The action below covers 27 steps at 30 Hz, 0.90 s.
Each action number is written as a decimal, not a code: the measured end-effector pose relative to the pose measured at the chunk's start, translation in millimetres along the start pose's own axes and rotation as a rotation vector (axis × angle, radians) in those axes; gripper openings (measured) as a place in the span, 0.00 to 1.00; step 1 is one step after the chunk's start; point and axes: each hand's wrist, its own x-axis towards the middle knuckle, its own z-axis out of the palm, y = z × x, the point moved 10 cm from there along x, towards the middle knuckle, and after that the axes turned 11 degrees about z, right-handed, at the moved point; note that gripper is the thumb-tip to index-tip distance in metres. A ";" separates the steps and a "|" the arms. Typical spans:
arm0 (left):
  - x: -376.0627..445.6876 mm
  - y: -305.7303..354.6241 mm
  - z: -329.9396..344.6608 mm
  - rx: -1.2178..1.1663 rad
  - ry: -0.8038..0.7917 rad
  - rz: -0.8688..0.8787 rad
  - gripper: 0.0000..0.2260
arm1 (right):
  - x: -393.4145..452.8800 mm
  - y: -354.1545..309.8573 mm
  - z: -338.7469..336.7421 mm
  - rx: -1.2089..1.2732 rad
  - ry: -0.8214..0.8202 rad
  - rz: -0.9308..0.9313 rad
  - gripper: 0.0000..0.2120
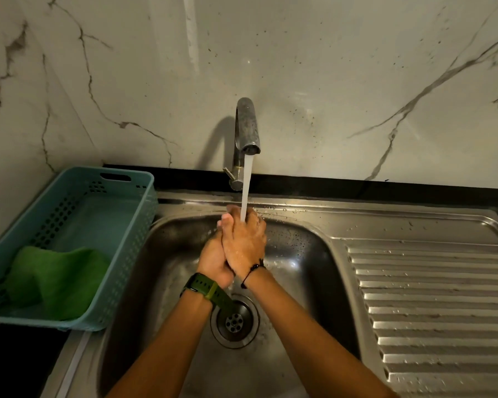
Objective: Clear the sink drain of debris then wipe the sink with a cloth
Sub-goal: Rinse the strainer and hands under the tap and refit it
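The steel sink (299, 254) lies below me with its round drain (235, 321) showing metal strainer holes; I see no debris on it. Water runs from the faucet (246, 124) onto my hands. My left hand (212, 262), with a green watch on the wrist, and my right hand (245, 242), with a black cord bracelet, are pressed palm to palm under the stream above the basin's back half. Neither holds anything. A green cloth (61, 280) lies in the basket to the left.
A teal plastic basket (127, 225) stands on the counter left of the sink. The ribbed steel drainboard (431, 297) extends to the right, spotted with water drops. A marble-patterned wall rises behind the faucet.
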 end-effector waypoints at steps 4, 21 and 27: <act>-11.4 -5.6 0.7 0.116 0.026 0.051 0.13 | -1.5 31.5 4.3 0.348 -0.041 0.162 0.14; -30.4 -5.0 -118.1 0.533 0.366 -0.057 0.12 | 2.4 14.2 30.3 0.219 -0.878 0.255 0.09; -28.1 -22.3 -116.9 0.867 0.162 -0.096 0.05 | -3.7 8.0 19.9 0.032 -0.999 0.185 0.11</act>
